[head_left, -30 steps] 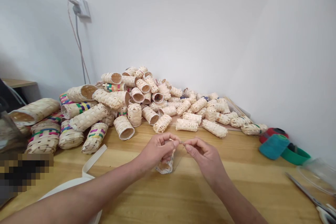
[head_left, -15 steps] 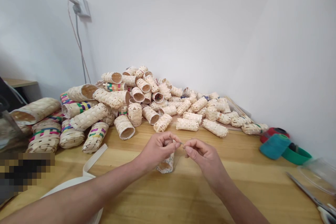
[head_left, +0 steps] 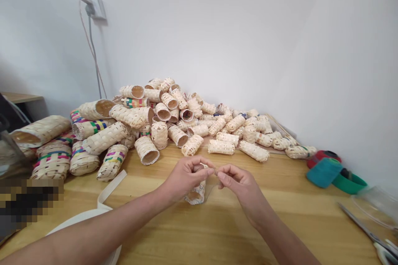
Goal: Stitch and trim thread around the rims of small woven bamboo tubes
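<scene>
My left hand (head_left: 190,177) and my right hand (head_left: 235,180) meet above the middle of the wooden table, thumbs and forefingers pinched, fingertips almost touching. What lies between the fingertips is too small to make out; it looks thin, like a thread. Just below and behind my left hand sits a small woven tube (head_left: 195,195) with its open, stitched rim towards me, partly covered by the hand.
Woven tubes (head_left: 147,151) are piled along the wall. A white strip (head_left: 107,190) lies at the left. On the right are a teal thread cone (head_left: 324,172), a green bowl (head_left: 350,183) and scissors (head_left: 362,221) on the table (head_left: 224,232).
My fingertips have come slightly closer together, and the thin thing between them shows less. The view has shifted a little; the tubes have not moved.
</scene>
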Demonstrator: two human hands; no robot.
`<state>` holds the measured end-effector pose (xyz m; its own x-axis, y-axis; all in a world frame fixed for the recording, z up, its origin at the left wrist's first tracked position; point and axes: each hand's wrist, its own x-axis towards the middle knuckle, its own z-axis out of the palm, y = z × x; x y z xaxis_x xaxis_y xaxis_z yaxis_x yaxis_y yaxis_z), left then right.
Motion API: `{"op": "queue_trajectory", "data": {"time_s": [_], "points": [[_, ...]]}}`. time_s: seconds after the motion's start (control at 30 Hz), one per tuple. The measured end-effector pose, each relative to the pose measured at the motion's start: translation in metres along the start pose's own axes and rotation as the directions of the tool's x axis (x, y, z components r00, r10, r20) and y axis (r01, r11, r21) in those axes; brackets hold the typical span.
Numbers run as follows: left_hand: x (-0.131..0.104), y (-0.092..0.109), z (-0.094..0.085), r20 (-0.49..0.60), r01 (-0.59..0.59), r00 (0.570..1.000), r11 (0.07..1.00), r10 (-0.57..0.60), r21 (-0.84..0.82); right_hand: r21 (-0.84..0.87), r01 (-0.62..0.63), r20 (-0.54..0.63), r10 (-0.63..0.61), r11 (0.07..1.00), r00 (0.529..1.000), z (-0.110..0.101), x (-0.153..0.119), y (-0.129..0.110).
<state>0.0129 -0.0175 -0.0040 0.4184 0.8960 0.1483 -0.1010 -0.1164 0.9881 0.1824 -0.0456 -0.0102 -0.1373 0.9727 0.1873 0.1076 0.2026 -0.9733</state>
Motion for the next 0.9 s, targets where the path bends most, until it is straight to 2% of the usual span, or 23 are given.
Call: {"op": "queue_trajectory", "data": {"time_s": [0.37, 0.57, 0.9], "points": [[0.0022, -0.0053, -0.002, -0.03, 0.037, 0.999, 0.999, -0.036, 0.017, 0.087, -0.018, -0.015, 0.019, 0.996, 1.0, 0.0011, 0.0008, 0.0014], [0.0017, -0.0027, -0.0021, -0.041, 0.064, 0.997, 0.998, -0.065, -0.008, 0.056, -0.029, -0.023, 0.031, 0.998, 0.999, 0.0011, 0.0002, 0.0005], [0.0008, -0.0018, -0.0026, 0.015, 0.109, 0.994, 0.988, -0.108, -0.107, 0.054, -0.02, -0.013, 0.02, 0.998, 1.0, 0.0016, -0.0005, -0.0024]]}}
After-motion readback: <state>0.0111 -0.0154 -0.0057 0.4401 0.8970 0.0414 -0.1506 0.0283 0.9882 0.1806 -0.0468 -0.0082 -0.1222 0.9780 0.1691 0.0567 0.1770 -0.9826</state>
